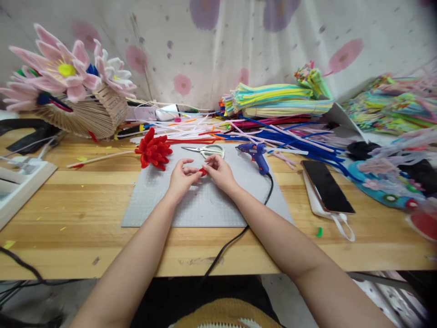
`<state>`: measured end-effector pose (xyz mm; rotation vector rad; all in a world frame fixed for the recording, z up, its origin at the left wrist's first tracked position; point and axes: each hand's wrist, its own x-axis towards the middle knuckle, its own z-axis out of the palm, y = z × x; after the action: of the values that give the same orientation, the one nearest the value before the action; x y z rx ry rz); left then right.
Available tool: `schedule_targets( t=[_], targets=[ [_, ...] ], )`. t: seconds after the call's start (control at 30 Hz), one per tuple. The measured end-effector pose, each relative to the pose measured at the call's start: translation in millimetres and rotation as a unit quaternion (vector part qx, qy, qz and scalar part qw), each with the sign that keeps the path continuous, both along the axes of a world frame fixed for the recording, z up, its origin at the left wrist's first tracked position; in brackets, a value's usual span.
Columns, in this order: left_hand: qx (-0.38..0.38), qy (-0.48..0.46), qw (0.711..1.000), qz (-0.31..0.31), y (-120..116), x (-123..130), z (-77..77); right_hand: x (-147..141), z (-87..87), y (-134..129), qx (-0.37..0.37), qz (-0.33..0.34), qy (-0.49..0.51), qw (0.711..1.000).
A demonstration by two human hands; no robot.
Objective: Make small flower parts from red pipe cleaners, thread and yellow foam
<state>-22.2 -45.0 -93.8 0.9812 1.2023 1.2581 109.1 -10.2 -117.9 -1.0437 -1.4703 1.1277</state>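
Observation:
Over the grey cutting mat [211,209], my left hand [184,179] and my right hand [220,173] meet at a small red pipe cleaner piece [203,172]. Both hands pinch it between thumb and fingertips; its shape is mostly hidden. Left of my hands, a red pipe cleaner flower [153,149] lies on its side, its thin stick [102,158] pointing left. Just beyond my fingers rest scissors [205,150] with pale handles. A blue glue gun [254,155] lies to the right on the mat, its black cord running under my right forearm.
Pipe cleaners in blue, white and pink [293,136] lie along the back, below a yellow-green bundle [273,98]. Pink flowers in a wooden basket [99,114] stand back left. A phone [327,187] lies right, a white power strip [20,187] left. The table's front edge is near my forearms.

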Motion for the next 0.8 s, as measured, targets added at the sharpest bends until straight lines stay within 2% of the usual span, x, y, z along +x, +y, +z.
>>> schedule_targets(
  t=[0.23, 0.57, 0.8],
  targets=[
    [-0.019, -0.001, 0.999, 0.030, 2.8, -0.8, -2.1, 0.8, -2.3, 6.8, -0.077, -0.064, 0.063, 0.993],
    [0.006, -0.020, 0.997, 0.068, 3.5, -1.8, -3.6, 15.5, -11.4, 19.2, -0.017, -0.129, 0.037, 0.991],
    [0.010, -0.044, 0.996, 0.083, 4.5, -3.2, -4.1, 9.6, -5.0, 9.6, 0.012, -0.106, 0.030, 0.994]
  ],
)
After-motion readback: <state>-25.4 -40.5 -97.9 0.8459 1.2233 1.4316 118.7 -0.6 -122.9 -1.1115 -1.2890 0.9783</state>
